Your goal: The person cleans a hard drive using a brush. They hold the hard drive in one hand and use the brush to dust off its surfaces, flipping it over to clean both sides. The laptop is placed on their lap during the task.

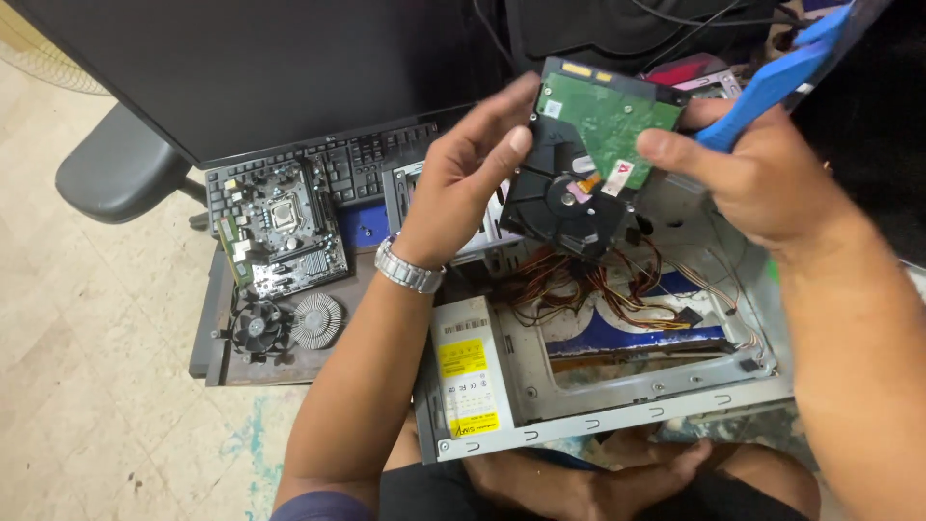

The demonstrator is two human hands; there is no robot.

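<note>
A hard disk drive [588,154], black with a green circuit board facing up, is held in the air above an open computer case [617,386]. My left hand [468,169] grips its left edge, with a metal watch on the wrist. My right hand [757,169] holds its right edge and also pinches a blue plastic strip [776,82] that sticks up to the right. Inside the case lie orange and red cables [598,289] and a grey power supply [468,371] with yellow labels.
A motherboard [280,232] rests on a black keyboard [371,164] on a low stand at left. A black fan [256,328] and a round metal heatsink [318,320] lie beside it. A dark monitor [260,68] leans behind; a grey stool seat [121,169] stands left.
</note>
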